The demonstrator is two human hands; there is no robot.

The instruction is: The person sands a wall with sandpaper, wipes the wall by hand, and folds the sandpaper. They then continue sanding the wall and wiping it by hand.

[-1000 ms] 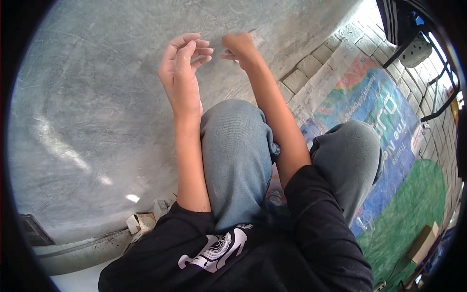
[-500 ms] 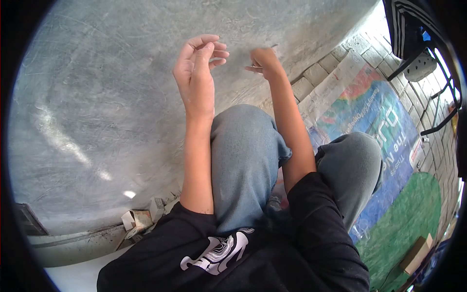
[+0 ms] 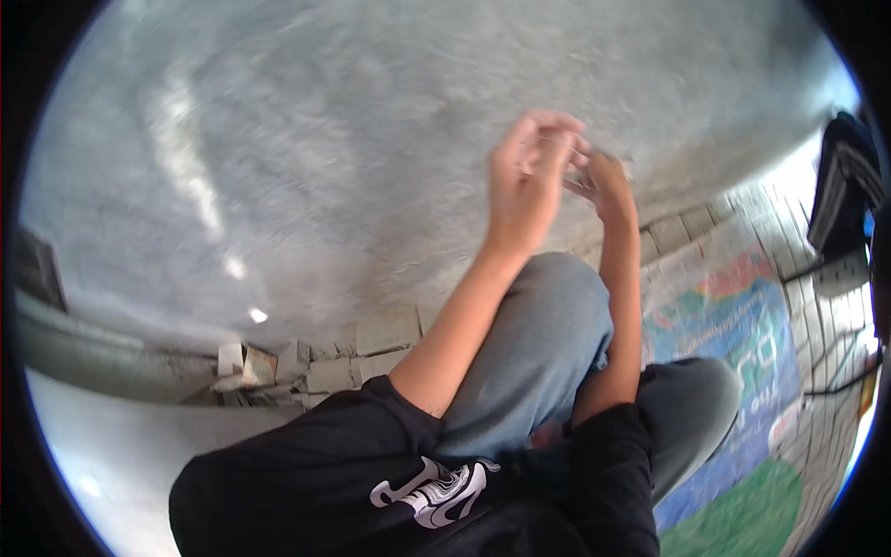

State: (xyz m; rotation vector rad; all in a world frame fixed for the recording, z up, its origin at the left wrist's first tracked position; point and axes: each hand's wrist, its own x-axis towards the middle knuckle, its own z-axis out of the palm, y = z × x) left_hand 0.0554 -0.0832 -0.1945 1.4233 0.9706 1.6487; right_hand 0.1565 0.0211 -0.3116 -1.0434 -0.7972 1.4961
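My left hand (image 3: 531, 186) is raised in front of the grey wall (image 3: 371, 158), blurred by motion. Its fingers are loosely bent and apart, and nothing shows in them. Just to the right, my right hand (image 3: 608, 190) is closed, with its fingers bent toward the wall. Something thin may be in it, but blur hides what it is. The left fingertips overlap the right hand in view; whether they touch cannot be told. Both forearms rise past my bent knee (image 3: 548, 306) in blue jeans.
Broken blocks (image 3: 260, 364) lie along the wall's foot at left, near a pale ledge (image 3: 111, 357). A printed banner (image 3: 724, 316) covers part of the brick paving at right. Beyond it stands a dark chair-like frame (image 3: 835, 381) with striped dark cloth (image 3: 846, 181).
My left hand has come to the right, close to my right hand. The view has turned, so the wall's foot and blocks show more and the banner sits lower right.
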